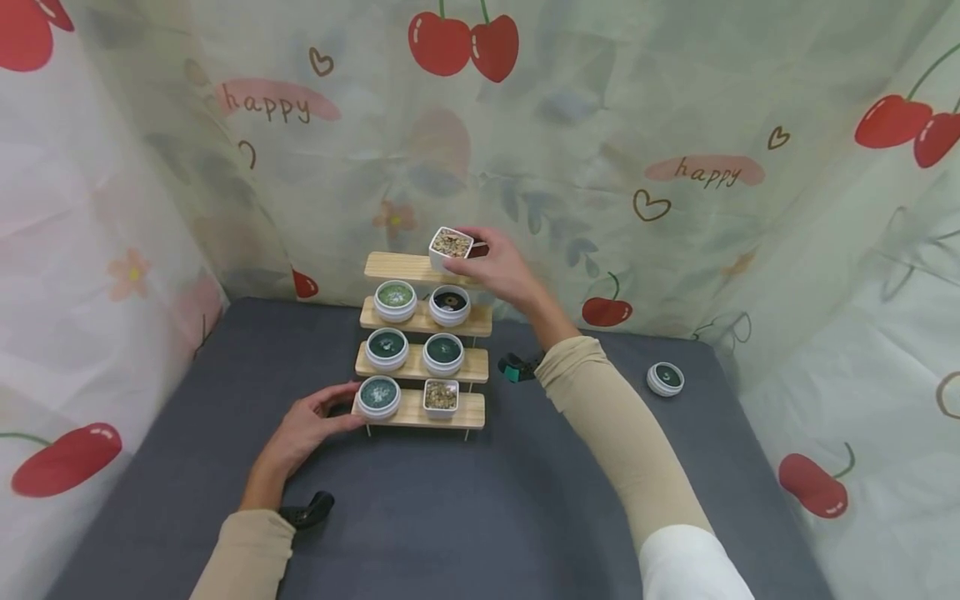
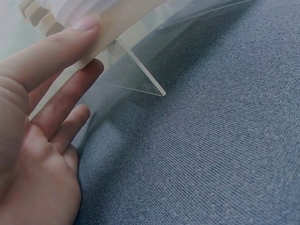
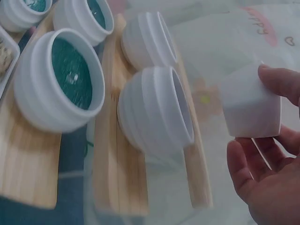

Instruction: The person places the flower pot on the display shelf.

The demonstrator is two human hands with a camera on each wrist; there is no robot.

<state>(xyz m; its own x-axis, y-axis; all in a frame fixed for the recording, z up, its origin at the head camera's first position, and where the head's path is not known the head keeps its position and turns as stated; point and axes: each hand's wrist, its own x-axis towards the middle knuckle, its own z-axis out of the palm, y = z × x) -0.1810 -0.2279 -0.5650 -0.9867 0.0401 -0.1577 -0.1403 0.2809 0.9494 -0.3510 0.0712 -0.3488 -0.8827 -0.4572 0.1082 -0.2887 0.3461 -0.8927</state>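
Note:
In the head view, my right hand (image 1: 498, 265) holds a small square white cup (image 1: 442, 260) of pale flakes above the top shelf (image 1: 397, 266) of a wooden tiered stand. The right wrist view shows the thumb and fingers gripping this cup (image 3: 251, 105) from its side and below. My left hand (image 1: 303, 429) pinches the left end of the lowest shelf (image 1: 472, 410), beside a round white bowl (image 1: 378, 397) with blue-green contents. In the left wrist view, its thumb (image 2: 51, 54) lies above the board and a finger reaches beneath it.
Round white bowls stand in pairs on the middle shelves, including a green one (image 1: 395, 300) and a dark one (image 1: 450, 305). A square dish of flakes (image 1: 441, 398) sits on the lowest shelf. Another round bowl (image 1: 665, 379) stands on the grey tabletop (image 1: 555, 500) at right. Printed curtains surround the table.

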